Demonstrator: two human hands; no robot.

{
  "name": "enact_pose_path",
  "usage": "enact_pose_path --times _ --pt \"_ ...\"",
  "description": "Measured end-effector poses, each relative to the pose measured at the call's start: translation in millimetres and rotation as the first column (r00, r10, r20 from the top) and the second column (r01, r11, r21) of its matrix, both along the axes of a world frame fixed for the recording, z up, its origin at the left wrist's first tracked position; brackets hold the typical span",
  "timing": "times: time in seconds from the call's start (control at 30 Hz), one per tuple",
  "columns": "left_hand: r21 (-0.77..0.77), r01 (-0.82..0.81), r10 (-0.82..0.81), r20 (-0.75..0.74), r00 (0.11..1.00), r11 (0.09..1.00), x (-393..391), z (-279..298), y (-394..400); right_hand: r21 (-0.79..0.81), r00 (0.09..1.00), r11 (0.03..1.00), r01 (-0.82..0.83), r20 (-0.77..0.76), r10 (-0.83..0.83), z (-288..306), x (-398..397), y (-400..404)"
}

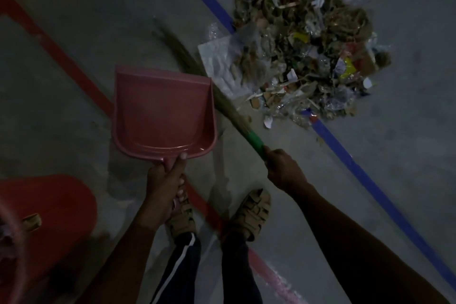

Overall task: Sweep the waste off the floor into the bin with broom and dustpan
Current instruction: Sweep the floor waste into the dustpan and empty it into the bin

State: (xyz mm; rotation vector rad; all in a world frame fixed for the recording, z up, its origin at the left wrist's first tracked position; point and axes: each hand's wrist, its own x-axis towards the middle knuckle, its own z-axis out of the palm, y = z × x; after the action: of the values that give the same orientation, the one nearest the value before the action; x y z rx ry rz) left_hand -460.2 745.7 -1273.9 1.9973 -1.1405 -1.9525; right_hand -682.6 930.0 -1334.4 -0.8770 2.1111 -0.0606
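A pink dustpan (161, 111) hangs in the middle of the view with nothing in its tray. My left hand (164, 181) grips its handle from below. My right hand (283, 170) holds the green handle of a grass broom (222, 101). The broom's bristles run up and left past the dustpan's right edge and look blurred. A large heap of waste (303, 39), made of paper scraps, plastic wrappers and dry brown stuff, lies on the floor at the upper right, to the right of the broom.
A red bin (49, 207) stands at the lower left, with a scrap inside. A red tape line (61, 57) and a blue tape line (357, 168) cross the grey floor. My two sandalled feet (251, 212) stand below the dustpan.
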Motion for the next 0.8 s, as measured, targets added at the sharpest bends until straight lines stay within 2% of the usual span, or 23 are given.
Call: enact_pose_path --times 0.1,0.23,0.37,0.47,0.53,0.63,0.7,0.8 --pt "-0.013 0.060 -0.060 -0.008 0.998 0.998 -13.6 -0.4 10.9 0.093 0.987 0.985 0.144 -0.087 -0.136 0.1 -16.4 29.9" --pt "-0.010 0.072 -0.072 0.003 0.997 0.997 -25.2 -1.2 26.4 -0.010 0.930 0.948 0.318 -0.193 -0.314 1.6 -33.4 48.2" --pt "0.034 0.019 -0.019 -0.001 1.000 0.999 -23.8 -1.5 45.1 -0.201 0.947 0.945 0.259 -0.137 -0.289 2.2 -24.1 74.3" --pt "0.053 0.000 -0.001 0.016 1.000 0.999 -15.8 1.3 59.8 -0.276 0.974 0.941 0.195 -0.061 -0.219 -1.7 0.9 99.9" --pt "0.061 -0.009 0.005 0.057 0.998 0.998 -12.1 3.0 68.8 -0.239 0.987 0.959 0.153 -0.002 -0.158 -7.3 16.4 115.3" --pt "0.089 -0.037 0.032 0.064 0.997 0.995 -5.1 1.6 78.7 -0.041 0.997 0.997 0.066 0.030 -0.065 -14.7 30.6 136.7" --pt "0.114 -0.065 0.059 0.055 0.997 0.991 -1.2 -1.1 84.1 0.083 0.996 0.993 0.089 -0.027 -0.087 -15.7 32.5 151.4" --pt "0.129 -0.076 0.068 0.064 0.996 0.989 0.5 -4.1 90.3 0.161 0.972 0.972 0.173 -0.188 -0.142 -14.5 27.6 163.4"
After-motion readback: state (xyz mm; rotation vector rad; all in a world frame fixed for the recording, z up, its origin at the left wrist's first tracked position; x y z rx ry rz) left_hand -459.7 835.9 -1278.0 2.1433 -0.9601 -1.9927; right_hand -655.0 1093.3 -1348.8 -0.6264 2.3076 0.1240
